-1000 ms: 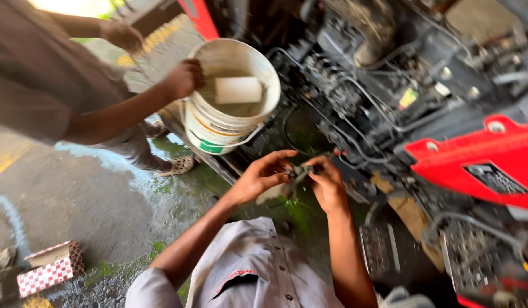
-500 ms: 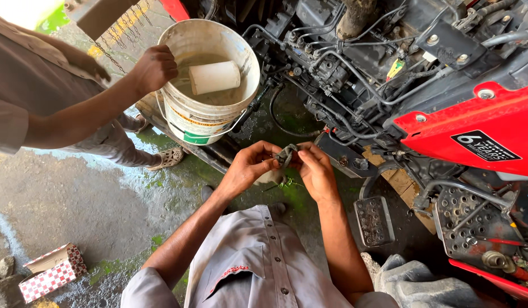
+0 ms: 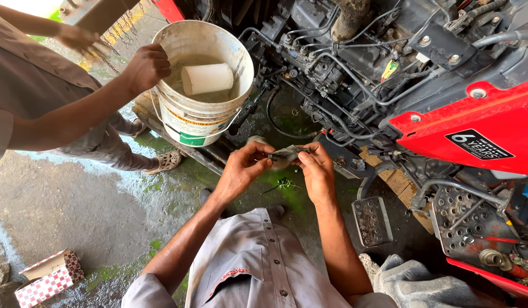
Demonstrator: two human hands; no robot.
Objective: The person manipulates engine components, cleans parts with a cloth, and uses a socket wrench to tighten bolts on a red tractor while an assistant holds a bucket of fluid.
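Where both hands meet at picture centre, a small dark metal part (image 3: 285,154) wrapped in a bit of grey rag is pinched between them. Left hand (image 3: 241,170) comes in from 7 o'clock, thumb and fingertips closed on the part's left end. Right hand (image 3: 316,171) comes up from 5 o'clock, fingers curled tight over the right end and the rag. Both grips narrow, both holding the part; it hangs clear of the ground, above wet concrete stained green.

At 11 o'clock from the hands, near but apart: a white plastic bucket (image 3: 184,122) holding murky liquid, with a pale cylinder (image 3: 208,78) lying on its side inside. A co-worker's hand (image 3: 145,67) grips the bucket's rim at its 9 o'clock edge; the co-worker's other hand is blurred at far upper left.

From 12 to 2 o'clock: an exposed engine (image 3: 344,68), black, thick with hoses and pipes. At 3 o'clock, a red body panel (image 3: 475,122). At 4 o'clock, a studded metal pedal (image 3: 371,221), with a perforated step plate (image 3: 463,219) further right.

Far at 8 o'clock, a red-and-white checked carton (image 3: 47,276) on the concrete. Grey cloth (image 3: 412,282) bunched at 5 o'clock.
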